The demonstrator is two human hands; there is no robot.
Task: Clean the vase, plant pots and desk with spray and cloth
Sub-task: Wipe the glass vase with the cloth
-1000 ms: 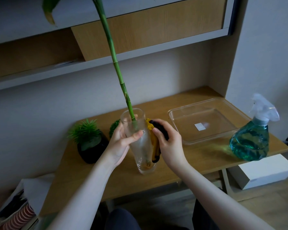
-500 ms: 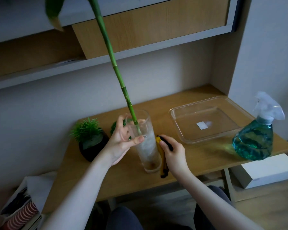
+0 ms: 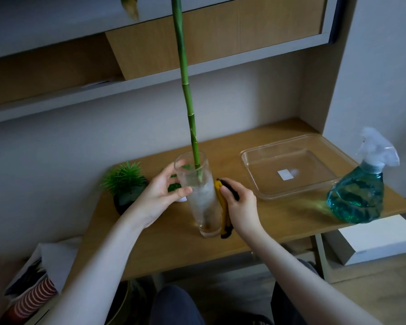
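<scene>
Wiping the vase, an early stage of the job as I judge it. My left hand [image 3: 161, 195] grips the upper part of the glass vase [image 3: 201, 198], thumb across the front and fingers curled round the back, steadying it upright on the desk [image 3: 279, 221]. My right hand [image 3: 240, 207] clutches the yellow and black cloth [image 3: 224, 207] and presses it against the vase's right side, from mid-height down to the base. A green stalk [image 3: 185, 90] stands in the vase and rises out of view. The glass looks cloudy, with a brownish residue at the bottom, so this item seems unfinished. The plant pot [image 3: 124, 195] stands just left of my left hand; a second green plant [image 3: 174, 186] is largely hidden behind it. Neither appears attended to. The spray bottle [image 3: 359, 193] stands well to the right, untouched, beside a clear tray [image 3: 251, 158]. Pots and desk surface likely remain.
</scene>
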